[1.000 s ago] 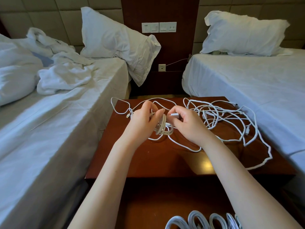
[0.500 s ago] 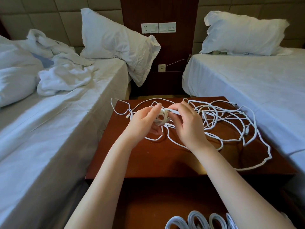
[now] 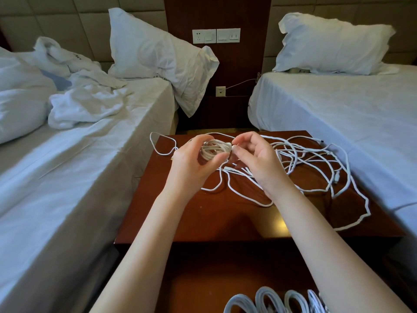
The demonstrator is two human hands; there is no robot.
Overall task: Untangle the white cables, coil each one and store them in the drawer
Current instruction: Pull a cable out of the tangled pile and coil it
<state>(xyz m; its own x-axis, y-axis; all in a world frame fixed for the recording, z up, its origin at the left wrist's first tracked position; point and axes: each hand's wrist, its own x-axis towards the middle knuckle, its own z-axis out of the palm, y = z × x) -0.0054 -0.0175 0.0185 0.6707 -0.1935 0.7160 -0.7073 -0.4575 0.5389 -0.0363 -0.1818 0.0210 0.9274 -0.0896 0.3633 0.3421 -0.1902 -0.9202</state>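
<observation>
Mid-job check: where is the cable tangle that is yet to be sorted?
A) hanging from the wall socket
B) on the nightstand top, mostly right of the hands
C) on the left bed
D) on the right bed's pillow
B: the tangled cables sprawl across the nightstand, mostly to the right of the right hand, which pinches the end of the coil held by the left hand.

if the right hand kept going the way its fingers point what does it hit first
The coiled cable held in the left hand. The right hand points leftward, its fingers pinching the cable's end right beside the coil, so the gap looks tiny, though depth is unclear.
</observation>
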